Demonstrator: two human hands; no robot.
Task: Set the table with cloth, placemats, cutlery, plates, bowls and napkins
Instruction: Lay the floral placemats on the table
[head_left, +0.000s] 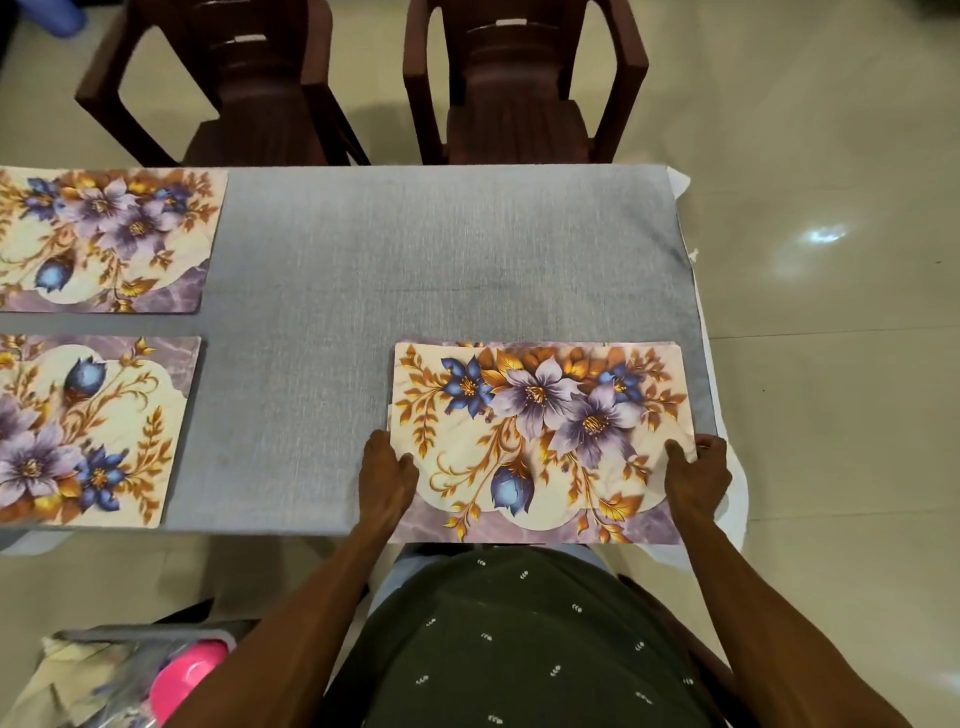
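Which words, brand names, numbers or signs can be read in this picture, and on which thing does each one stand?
None can be read.
The three placemats carry only printed flowers and leaves.
The shirt has small white marks, a pattern, not letters.
The two chairs each show a pale patch on the backrest, too blurred to read.

1. My left grip (388, 470) lies at arm's length ahead of me, knuckles up, thumb hooked inward.
2. My right grip (696, 475) sits level with it, well apart, fingers curled and thumb pinching inward.
3. Both forearms are bare and angle inward.
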